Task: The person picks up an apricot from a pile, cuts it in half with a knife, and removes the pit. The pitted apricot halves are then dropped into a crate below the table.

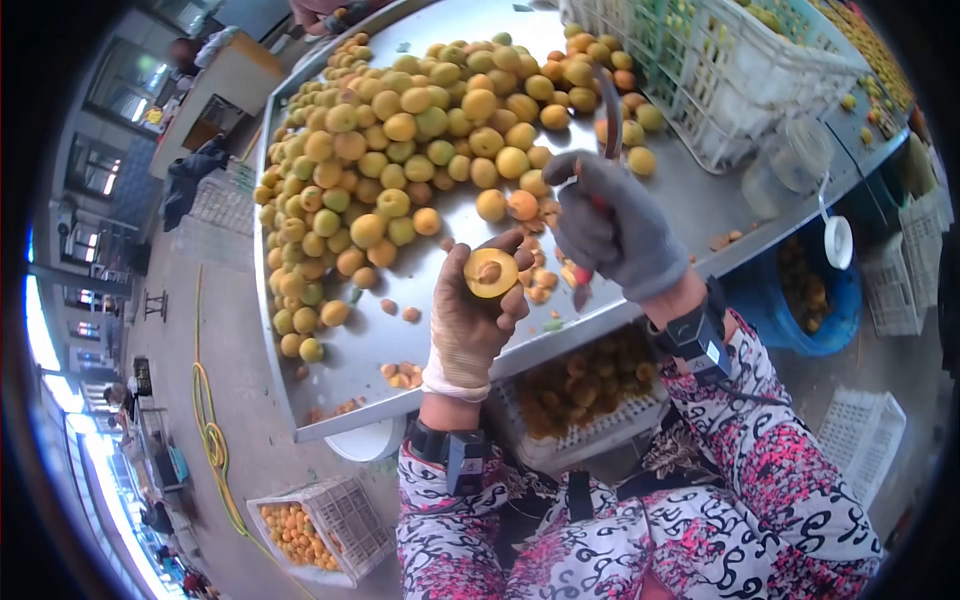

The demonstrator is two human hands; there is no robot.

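In my left hand (pixel 470 310), gloved with dirty fingertips, is a halved apricot (pixel 491 272), its cut face up and the brown pit still seated in the flesh. The fingers curl round its sides. My right hand (pixel 618 225), in a grey glove, grips a curved knife (pixel 609 110) whose blade points away from me; bits of red handle show at the fist. The blade is apart from the apricot half. Beyond both hands lies a large heap of whole apricots (pixel 400 130) on the metal table (pixel 400 335). Loose pits (pixel 402 375) lie near its front edge.
A white plastic crate (pixel 720 90) stands at the table's far right, near a clear plastic jug (pixel 790 165). Below are a crate of apricot halves (pixel 585 385), a blue tub (pixel 835 325) and another fruit crate (pixel 330 530). A yellow hose (pixel 207 425) runs along the floor.
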